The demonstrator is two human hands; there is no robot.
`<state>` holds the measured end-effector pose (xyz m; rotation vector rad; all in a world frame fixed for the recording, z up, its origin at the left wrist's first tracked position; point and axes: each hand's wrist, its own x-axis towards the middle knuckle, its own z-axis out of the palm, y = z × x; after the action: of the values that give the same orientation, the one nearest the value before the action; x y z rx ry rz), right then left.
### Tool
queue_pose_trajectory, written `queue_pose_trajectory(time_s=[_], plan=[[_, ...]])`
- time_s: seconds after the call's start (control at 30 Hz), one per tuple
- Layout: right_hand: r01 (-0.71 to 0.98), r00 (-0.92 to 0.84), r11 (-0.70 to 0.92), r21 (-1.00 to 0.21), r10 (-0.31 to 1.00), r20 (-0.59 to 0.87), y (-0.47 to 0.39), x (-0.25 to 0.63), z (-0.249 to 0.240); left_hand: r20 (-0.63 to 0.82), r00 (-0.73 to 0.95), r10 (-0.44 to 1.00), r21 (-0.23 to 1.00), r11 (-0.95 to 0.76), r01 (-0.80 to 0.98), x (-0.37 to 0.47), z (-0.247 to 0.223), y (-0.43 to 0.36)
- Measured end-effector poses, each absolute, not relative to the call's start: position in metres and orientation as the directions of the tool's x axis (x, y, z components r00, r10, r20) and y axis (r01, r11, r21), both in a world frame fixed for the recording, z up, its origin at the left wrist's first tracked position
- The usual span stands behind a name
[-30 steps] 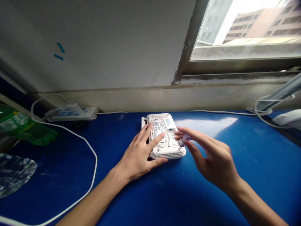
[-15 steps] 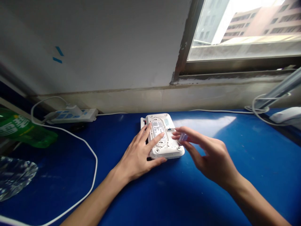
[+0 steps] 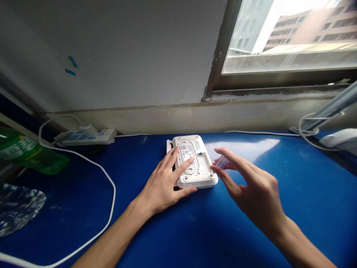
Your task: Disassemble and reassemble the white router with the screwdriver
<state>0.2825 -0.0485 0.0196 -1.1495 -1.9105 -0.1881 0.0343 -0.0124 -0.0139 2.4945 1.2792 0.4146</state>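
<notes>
A white router (image 3: 202, 181) lies upside down on the blue table, its vented underside, label and round feet facing up. My left hand (image 3: 163, 178) is spread over its left part, fingers on the underside and thumb along the near edge. Just off the router's right edge, my right hand (image 3: 248, 178) pinches a small translucent piece (image 3: 221, 162) between thumb and fingers. The fingers partly cover this piece, so its kind is unclear. A recessed area with a small blue-green spot shows on the router's right side.
Behind the table runs a wall with a window (image 3: 290, 37). A white power strip (image 3: 107, 136), a looping white cable (image 3: 113, 193), a green bottle (image 3: 36, 152) and a clear plastic item (image 3: 21, 208) are on the left. A grey pole (image 3: 330, 106) and coiled cable stand at right.
My right hand has moved slightly to the right, away from the router's underside, with the translucent piece still pinched. My left hand and the router stay in place.
</notes>
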Motion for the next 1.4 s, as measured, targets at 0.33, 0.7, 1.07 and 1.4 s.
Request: queue_pose_trajectory(time_s=[0.33,0.7,1.07,1.4], plan=[[0.603,-0.29,0.678,-0.419,0.676,0.677,-0.043,0.29,0.02,0.104,0.559,0.822,0.403,-0.549,0.732,0.034,-0.014,-0.012],[0.799,-0.203,0.563,-0.209,0.581,0.788,-0.056,0.266,0.022,0.112,0.561,0.82,0.4,-0.554,0.73,0.035,-0.014,-0.012],[0.811,-0.251,0.55,-0.201,0.637,0.729,-0.056,0.283,0.025,0.125,0.555,0.822,0.383,-0.556,0.738,0.034,-0.019,-0.011],[0.685,-0.277,0.632,-0.363,0.686,0.673,-0.048,0.285,0.026,0.128,0.557,0.821,0.403,-0.556,0.727,0.034,-0.019,-0.011]])
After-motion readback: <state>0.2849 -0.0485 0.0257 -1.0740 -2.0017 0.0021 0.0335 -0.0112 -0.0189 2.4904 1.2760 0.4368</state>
